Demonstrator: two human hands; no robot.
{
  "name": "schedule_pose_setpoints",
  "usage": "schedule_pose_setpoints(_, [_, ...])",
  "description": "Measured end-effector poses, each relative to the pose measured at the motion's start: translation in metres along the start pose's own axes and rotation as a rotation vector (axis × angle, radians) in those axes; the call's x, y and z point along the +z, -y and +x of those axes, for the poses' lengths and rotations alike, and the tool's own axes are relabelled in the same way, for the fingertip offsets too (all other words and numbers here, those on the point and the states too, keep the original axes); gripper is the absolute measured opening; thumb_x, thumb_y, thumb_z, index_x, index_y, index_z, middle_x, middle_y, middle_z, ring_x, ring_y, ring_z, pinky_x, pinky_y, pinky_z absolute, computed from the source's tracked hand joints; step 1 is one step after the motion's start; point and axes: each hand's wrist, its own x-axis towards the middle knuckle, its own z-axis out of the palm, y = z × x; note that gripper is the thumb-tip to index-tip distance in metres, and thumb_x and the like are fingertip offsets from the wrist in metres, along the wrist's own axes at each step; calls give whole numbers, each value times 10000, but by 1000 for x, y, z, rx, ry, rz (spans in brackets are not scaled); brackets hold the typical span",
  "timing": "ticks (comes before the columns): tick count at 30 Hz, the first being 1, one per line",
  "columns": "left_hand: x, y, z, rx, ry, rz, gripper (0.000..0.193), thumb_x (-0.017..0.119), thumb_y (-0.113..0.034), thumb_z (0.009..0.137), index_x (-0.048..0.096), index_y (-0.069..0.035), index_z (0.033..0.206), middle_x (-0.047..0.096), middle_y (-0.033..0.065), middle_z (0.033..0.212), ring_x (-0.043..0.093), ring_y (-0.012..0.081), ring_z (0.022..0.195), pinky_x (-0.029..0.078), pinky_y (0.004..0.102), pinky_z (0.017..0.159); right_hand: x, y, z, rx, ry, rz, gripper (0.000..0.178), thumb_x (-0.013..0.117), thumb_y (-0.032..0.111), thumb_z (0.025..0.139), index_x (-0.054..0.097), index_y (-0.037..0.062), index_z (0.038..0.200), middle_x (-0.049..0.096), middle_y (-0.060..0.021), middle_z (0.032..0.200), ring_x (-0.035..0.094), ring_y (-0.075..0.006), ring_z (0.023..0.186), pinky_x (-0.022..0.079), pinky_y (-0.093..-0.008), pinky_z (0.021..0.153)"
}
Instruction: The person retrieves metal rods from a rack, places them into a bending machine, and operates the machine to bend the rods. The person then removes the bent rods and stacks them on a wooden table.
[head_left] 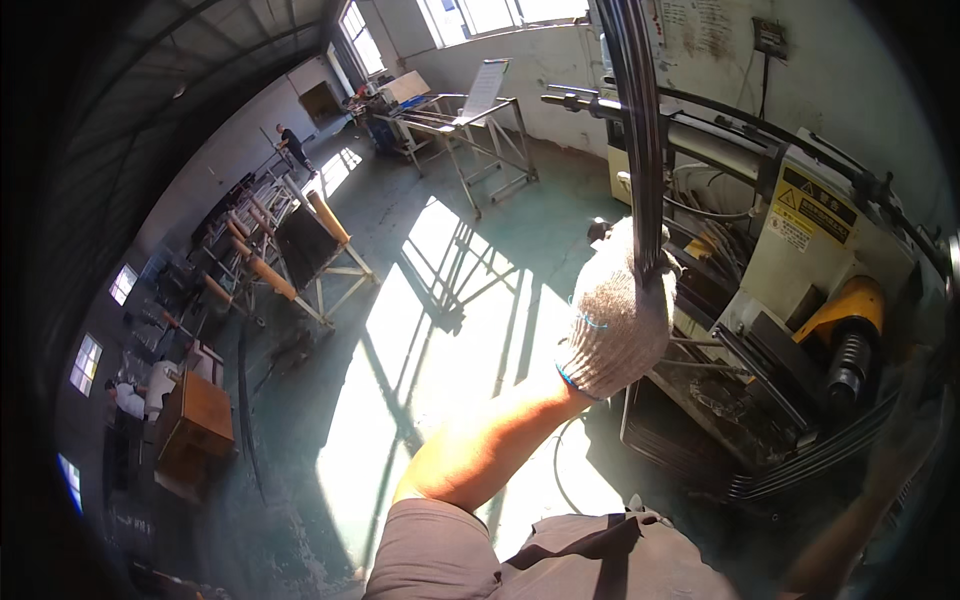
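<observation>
At the machine [800, 262], rods [640, 110] gripped

The machine stands right, the rods passing before it. The gloved left hand [622, 312] is wrapped around them; the right hand [908, 432] is too blurred to tell. This looks like shifting rods; next probably calls for steady guiding.

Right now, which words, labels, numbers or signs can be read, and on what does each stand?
Warning label, black and yellow, on the pale machine housing: triangle symbols clear; fine print too small.
White sticker, same housing: too small to read.
Dark writing on the wall: too blurred to read.
</observation>
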Motion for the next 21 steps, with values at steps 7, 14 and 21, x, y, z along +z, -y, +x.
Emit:
schedule_pose_setpoints(7, [-176,176,-152,-325,-412,-106,286,719,33,1102,680,23,1385,762,88,1024,748,201,897,610,351,784,148,264,-68,305,325,853,291,599,155,1240,730,-9,1442,745,-66,1108,703,-152,1035,585,-337,994])
schedule_pose_setpoints(14, [-324,287,-254,-751,-819,-203,192,755,-12,1116,734,14,1306,792,55,1072,746,130,960,616,309,874,237,513,-121,-126,444,1080,289,655,174,1190,697,-47,1372,774,-145,1078,765,-238,985,627,-391,831])
schedule_pose_setpoints(21, [-422,414,-385,-898,-1122,20,292,687,87,1079,692,37,1367,812,86,1137,783,179,1060,641,341,1006,335,751,-199,-80,916,1381,304,662,207,1190,763,-59,1297,832,-227,1053,829,-268,947,637,-390,857])
